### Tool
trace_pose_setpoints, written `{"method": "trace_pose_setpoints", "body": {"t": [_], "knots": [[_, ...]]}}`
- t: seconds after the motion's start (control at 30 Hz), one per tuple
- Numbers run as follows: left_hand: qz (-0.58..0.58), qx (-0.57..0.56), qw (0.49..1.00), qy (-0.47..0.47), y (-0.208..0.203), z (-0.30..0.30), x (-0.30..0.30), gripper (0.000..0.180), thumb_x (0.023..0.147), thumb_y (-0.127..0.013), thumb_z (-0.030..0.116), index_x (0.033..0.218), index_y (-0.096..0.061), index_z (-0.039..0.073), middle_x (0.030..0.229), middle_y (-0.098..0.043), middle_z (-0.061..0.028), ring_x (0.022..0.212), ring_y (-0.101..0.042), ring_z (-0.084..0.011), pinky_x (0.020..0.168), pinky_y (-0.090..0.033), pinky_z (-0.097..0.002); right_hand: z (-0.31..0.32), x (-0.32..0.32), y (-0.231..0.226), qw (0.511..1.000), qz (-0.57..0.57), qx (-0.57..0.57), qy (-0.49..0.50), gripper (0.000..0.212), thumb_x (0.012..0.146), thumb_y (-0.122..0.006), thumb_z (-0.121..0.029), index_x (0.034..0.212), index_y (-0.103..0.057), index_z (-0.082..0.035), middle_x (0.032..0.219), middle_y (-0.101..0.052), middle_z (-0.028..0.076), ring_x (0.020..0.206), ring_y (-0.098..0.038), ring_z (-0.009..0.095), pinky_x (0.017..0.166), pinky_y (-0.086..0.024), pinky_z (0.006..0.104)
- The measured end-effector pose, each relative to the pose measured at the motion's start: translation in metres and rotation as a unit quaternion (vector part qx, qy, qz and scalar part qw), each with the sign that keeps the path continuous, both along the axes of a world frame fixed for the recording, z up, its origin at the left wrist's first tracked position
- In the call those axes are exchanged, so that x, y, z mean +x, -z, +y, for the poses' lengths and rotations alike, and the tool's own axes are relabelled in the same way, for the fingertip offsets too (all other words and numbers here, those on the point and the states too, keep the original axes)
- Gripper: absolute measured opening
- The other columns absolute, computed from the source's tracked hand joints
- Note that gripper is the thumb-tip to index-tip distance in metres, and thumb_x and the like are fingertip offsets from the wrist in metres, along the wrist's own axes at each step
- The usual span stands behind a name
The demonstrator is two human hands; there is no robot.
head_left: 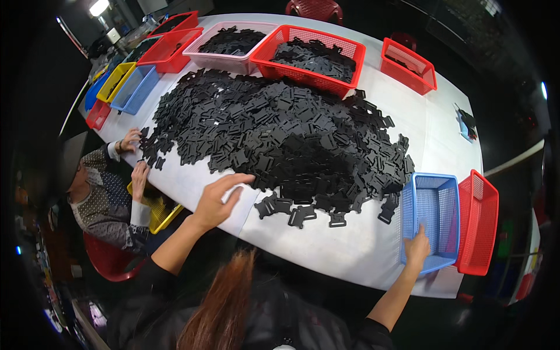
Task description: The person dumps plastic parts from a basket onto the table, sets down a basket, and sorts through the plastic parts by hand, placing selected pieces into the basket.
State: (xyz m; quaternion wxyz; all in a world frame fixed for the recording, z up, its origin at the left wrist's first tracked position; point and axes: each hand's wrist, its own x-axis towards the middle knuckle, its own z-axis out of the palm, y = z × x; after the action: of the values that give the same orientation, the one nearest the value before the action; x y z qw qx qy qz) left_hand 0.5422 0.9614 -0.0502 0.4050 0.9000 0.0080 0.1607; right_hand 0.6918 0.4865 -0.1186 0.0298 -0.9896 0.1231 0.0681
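A broad heap of flat black buckle-like plastic pieces (274, 122) covers the middle of the white table. My left hand (216, 201) is over the heap's near edge, thumb and fingers apart, with nothing visible in it. Several loose black pieces (301, 216) lie just right of it. At the right end stands a blue perforated basket (433, 182) with bare walls and bottom showing. My right hand (416, 249) is at its near left side, index finger stretched forward over the inside; its other fingers are partly hidden, and any contact with the rim is unclear.
A red basket (485, 224) stands against the blue one's right side. Along the far edge are filled red (350, 84) and pink (233, 61) baskets, and another red one (431, 81). At left, a seated co-worker (105, 192) handles pieces beside a yellow basket (160, 219).
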Motion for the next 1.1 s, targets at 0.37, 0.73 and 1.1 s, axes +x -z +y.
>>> {"method": "trace_pose_setpoints", "body": {"t": [0.37, 0.73, 1.1], "knots": [[0.007, -0.188, 0.959, 0.211, 0.075, -0.051, 0.008, 0.043, 0.092, -0.058, 0.016, 0.133, -0.05, 0.005, 0.136, -0.05, -0.0143, 0.127, -0.046, -0.025, 0.099, -0.043, -0.0345, 0.043, -0.121, 0.0, 0.912, -0.328, -0.018, -0.246, 0.054, 0.074, -0.049, 0.015, 0.12, -0.061, -0.01, 0.12, -0.062, 0.013, 0.107, -0.061, 0.034, 0.088, -0.049, 0.0402], [0.002, -0.321, 0.934, 0.154, 0.118, -0.083, -0.092, 0.053, 0.087, -0.05, -0.002, 0.138, -0.035, -0.003, 0.126, -0.054, -0.0132, 0.116, -0.052, -0.0191, 0.101, -0.039, -0.0313, 0.115, -0.276, -0.016, 0.864, -0.071, 0.177, -0.466, 0.063, 0.071, -0.075, -0.02, 0.128, -0.053, -0.006, 0.132, -0.049, 0.018, 0.127, -0.043, 0.036, 0.102, -0.037, 0.0498], [0.288, -0.341, 0.862, 0.239, 0.193, -0.096, -0.213, 0.065, 0.079, -0.046, -0.003, 0.141, -0.028, 0.001, 0.129, -0.046, -0.0127, 0.122, -0.043, -0.0208, 0.105, -0.034, -0.0348, 0.005, -0.403, 0.09, 0.925, -0.025, 0.378, 0.013, 0.061, 0.085, -0.054, 0.001, 0.141, -0.028, 0.0, 0.116, -0.06, 0.022, 0.108, -0.061, 0.028, 0.091, -0.047, 0.0364]]}}
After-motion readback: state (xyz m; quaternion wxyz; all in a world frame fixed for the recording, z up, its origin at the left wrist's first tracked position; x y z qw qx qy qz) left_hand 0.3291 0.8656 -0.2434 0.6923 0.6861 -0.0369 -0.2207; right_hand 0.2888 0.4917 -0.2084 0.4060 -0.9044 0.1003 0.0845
